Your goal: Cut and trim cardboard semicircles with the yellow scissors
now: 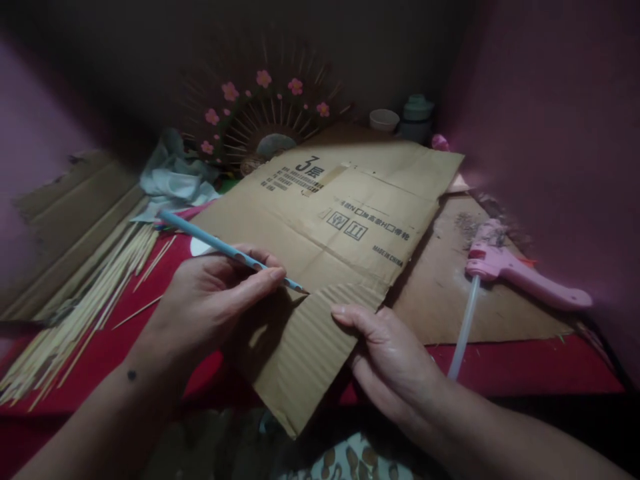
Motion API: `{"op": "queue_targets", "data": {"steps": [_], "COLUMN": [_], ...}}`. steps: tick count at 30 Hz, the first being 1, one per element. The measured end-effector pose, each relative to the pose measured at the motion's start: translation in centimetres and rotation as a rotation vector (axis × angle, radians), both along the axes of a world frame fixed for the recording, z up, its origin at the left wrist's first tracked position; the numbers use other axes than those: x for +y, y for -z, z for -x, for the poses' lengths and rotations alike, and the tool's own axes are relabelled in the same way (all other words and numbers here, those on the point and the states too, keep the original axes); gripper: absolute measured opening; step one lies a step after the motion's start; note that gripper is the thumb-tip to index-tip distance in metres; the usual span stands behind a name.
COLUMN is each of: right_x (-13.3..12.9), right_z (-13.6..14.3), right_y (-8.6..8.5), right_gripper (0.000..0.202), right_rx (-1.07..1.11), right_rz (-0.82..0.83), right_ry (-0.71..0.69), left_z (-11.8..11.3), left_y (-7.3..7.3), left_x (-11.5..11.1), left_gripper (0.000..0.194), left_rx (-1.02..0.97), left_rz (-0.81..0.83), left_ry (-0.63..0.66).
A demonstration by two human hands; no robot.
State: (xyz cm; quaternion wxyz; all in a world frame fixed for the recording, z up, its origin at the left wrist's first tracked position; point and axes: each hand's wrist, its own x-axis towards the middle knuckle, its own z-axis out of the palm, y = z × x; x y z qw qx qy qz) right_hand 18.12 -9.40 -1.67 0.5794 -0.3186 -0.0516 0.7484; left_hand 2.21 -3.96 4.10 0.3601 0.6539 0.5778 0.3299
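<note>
- The left hand (pixel 215 293) pinches a slim light-blue pencil (pixel 210 240) between thumb and fingers, its dark point slanting down to the curved upper edge of a tan, ridged cardboard piece (pixel 315 347).
- The right hand (pixel 390 353) pinches that piece at its right side, thumb on the ridged face and fingers underneath; whether they also grip the sheet below cannot be told.
- The ridged piece lies over the near part of a large, flat brown cardboard sheet with black print (pixel 280 220); its lowest corner juts out past the front edge of the red-covered table (pixel 500 367).
- Both pieces of card look light and fairly stiff. The ridged one would probably bend more readily along its grooves than across them, and a hard squeeze could crush them.
- A flat press near the middle of the ridged piece should steady it better than a pinch at one side, which may let it pivot.
- The pencil looks light and rigid; a hold low on the barrel, close to the point, should give finer control, though the tip could snag on the card's cut edge.
- Pale thin wooden sticks (pixel 100 300) lie toward the table's left side; a pink glue gun (pixel 530 273) rests on a brown board (pixel 450 293) toward its right side.
</note>
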Motion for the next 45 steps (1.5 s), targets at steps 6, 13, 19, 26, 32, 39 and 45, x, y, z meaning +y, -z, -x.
{"op": "queue_targets", "data": {"steps": [6,13,19,26,32,39,45], "right_x": [0.0,0.0,0.1,0.1,0.3,0.4,0.5], "right_z": [-0.1,-0.4,-0.5,-0.6,-0.5,-0.6,-0.1], "right_y": [0.0,0.1,0.1,0.0,-0.3,0.0,0.1], "right_gripper": [0.012,0.005,0.007,0.012,0.015,0.015,0.013], "right_rx": [-0.081,-0.154,-0.193,-0.254,-0.285,-0.246,-0.122], "right_rz": [0.048,0.092,0.122,0.128,0.150,0.148,0.105], "right_ry": [-0.007,-0.054,-0.050,-0.023,-0.023,-0.020,-0.039], "left_z": [1.2,1.9,2.5,2.3,1.8,3.0,0.4], "left_y": [0.4,0.7,1.5,1.6,2.0,0.8,-1.0], "left_x": [-3.0,-6.1,-8.6,-11.0,-12.4,-12.4,-7.4], "left_gripper": [0.013,0.004,0.015,0.013,0.013,0.007,0.007], "left_rx": [0.102,0.195,0.191,0.174,0.113,-0.042,-0.039], "left_rz": [-0.181,-0.358,-0.417,-0.401,-0.394,-0.261,-0.404], "left_ry": [0.020,0.169,0.203,0.211,0.294,0.141,-0.042]}}
